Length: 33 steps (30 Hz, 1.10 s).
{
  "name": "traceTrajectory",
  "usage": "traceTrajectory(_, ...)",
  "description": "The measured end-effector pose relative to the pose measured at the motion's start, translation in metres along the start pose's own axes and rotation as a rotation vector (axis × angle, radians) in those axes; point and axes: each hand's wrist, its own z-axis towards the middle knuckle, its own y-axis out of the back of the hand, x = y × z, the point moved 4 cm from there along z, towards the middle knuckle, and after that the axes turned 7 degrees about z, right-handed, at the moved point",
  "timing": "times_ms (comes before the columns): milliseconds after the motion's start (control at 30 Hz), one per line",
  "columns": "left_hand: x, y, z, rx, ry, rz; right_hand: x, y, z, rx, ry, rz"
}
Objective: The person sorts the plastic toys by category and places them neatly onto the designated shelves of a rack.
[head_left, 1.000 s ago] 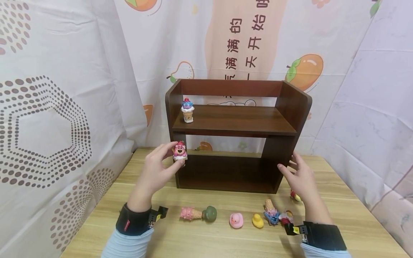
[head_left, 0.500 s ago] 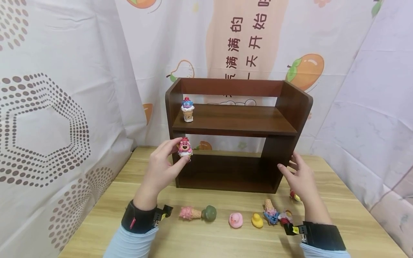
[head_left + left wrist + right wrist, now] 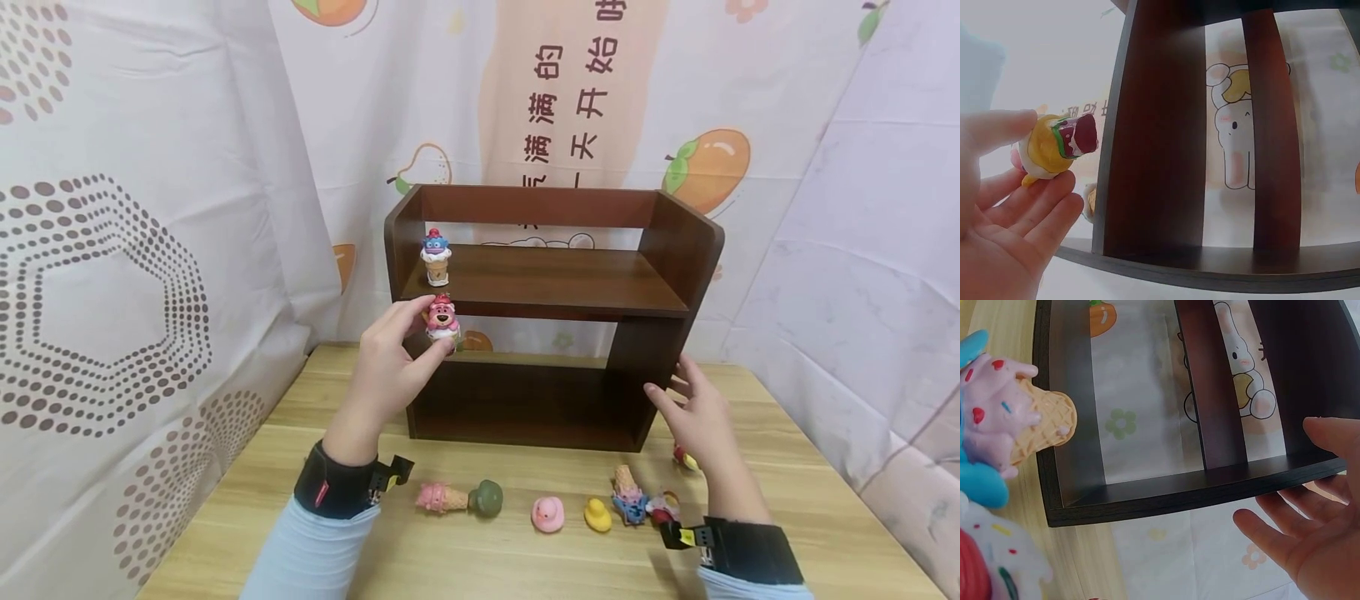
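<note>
My left hand [image 3: 390, 354] pinches a pink bear figurine [image 3: 443, 320] with a red top, upright in front of the wooden shelf's [image 3: 555, 310] upper board, near the left end. The left wrist view shows the figurine's yellow underside and dark red base [image 3: 1079, 135] between thumb and fingers. Just above it, on the upper board, stands a blue figurine [image 3: 436, 257] in a cone. My right hand [image 3: 697, 412] holds the shelf's right side panel, thumb on the inner side and fingers outside, as the right wrist view shows.
On the wooden table [image 3: 495, 567] before the shelf lie a pink ice cream cone [image 3: 441, 497], a green piece [image 3: 487, 498], a pink duck [image 3: 548, 514], a yellow duck [image 3: 597, 515], a blue-and-pink cone figurine [image 3: 630, 497] and a red-and-white figurine [image 3: 663, 506]. A printed curtain [image 3: 315, 208] hangs behind.
My left hand has moved up and to the right with the bear figurine, from beside the lower compartment to the upper board's front edge. The right hand has stayed in place.
</note>
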Motion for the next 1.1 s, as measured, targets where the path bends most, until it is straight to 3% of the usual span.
traceTrajectory(600,-0.003,-0.008,0.033,0.023,0.015,-0.003,-0.001,-0.001,0.0,0.004,0.01,0.0)
traceTrajectory(1100,-0.009,-0.02,0.058,0.078,0.062,0.079,0.0,-0.001,-0.001,0.004,0.011,-0.012)
